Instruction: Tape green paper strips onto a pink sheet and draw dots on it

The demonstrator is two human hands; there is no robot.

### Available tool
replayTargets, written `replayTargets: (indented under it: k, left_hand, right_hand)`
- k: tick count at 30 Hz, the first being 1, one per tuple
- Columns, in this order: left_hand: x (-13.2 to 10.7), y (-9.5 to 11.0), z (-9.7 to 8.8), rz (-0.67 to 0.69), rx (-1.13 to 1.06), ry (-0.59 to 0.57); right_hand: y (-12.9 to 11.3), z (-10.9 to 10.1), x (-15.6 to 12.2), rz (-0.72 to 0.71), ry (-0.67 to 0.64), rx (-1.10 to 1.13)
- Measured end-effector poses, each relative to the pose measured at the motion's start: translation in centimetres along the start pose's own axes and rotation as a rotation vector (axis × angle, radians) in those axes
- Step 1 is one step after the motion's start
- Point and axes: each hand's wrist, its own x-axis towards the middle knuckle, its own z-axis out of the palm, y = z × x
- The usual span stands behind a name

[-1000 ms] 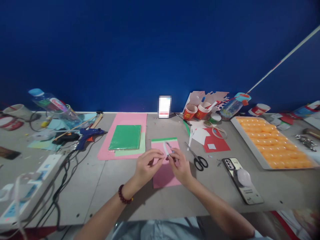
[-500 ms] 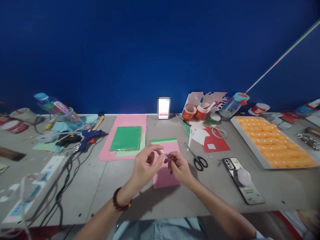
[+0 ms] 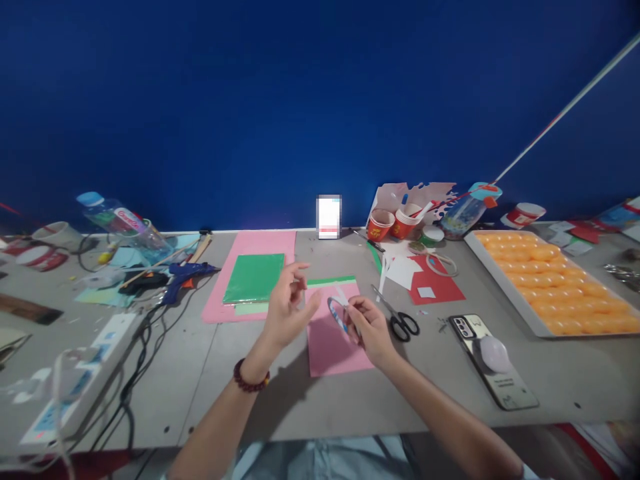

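Note:
My right hand (image 3: 369, 325) pinches a small ring-shaped roll of tape (image 3: 339, 313), held upright over a pink sheet of paper (image 3: 334, 341) on the grey table (image 3: 235, 387). A short white strip rises from the roll. My left hand (image 3: 287, 304) hovers just left of the roll with its fingers spread and nothing in them. A bead bracelet (image 3: 250, 381) sits on my left wrist. Black-handled scissors (image 3: 397, 317) lie just right of my right hand.
A green pad (image 3: 254, 277) rests on pink paper at centre left. A blue glue gun (image 3: 186, 272), cables and a power strip (image 3: 80, 380) crowd the left. Red cups (image 3: 393, 223), red paper (image 3: 435, 283), a phone (image 3: 493, 360) and a tray of orange balls (image 3: 555, 283) lie right.
My left hand has let go of the strip and pulled away to the left, fingers spreading. My right hand has kept the tape roll and turned it so the ring shows.

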Motion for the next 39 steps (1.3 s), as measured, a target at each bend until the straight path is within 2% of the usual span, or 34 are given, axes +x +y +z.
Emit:
replayTargets:
  k: [3,5,9,14,20,23,26,28,33,39]
  left_hand:
    - [0.4,-1.9,0.3,-0.108,-0.350,-0.055]
    - [0.6,-2.8,0.3,-0.184,-0.486,-0.083]
    - [0.8,-3.3,-0.2,-0.305,-0.588,-0.104]
    - [1.0,-3.2,-0.8,-0.369,-0.724,-0.105]
    - [0.6,-2.9,0.4,-0.515,-0.958,-0.185]
    - [-0.1,-2.4,1.9,-0.558,-0.957,-0.208]
    - [-1.0,-2.0,3.3,-0.543,-0.887,-0.186]
    - [-1.6,-2.0,4.0,-0.529,-0.905,-0.209]
    - [-2.5,-2.8,5.0,-0.440,-0.916,-0.183]
    - [-2.7,-3.3,5.6,-0.491,-0.958,-0.137]
  right_hand:
    - [-0.2,0.0,0.0,0.027,0.006,0.041]
    - [-0.4,0.1,-0.1,0.045,-0.001,0.057]
    - [-0.6,0.3,-0.2,0.046,-0.011,0.062]
    - [-0.5,0.3,-0.3,0.050,-0.009,0.044]
    - [-0.2,0.4,-0.2,-0.066,-0.003,0.007]
    - [0.0,0.6,-0.2,-0.217,-0.010,-0.102]
    - [0.6,0.6,-0.4,-0.415,0.006,-0.333]
    - [1.1,0.6,-0.7,-0.493,0.002,-0.462]
    - [2.2,0.5,-1.1,-0.512,0.029,-0.569]
    - [1.5,1.1,-1.4,-0.455,0.039,-0.549]
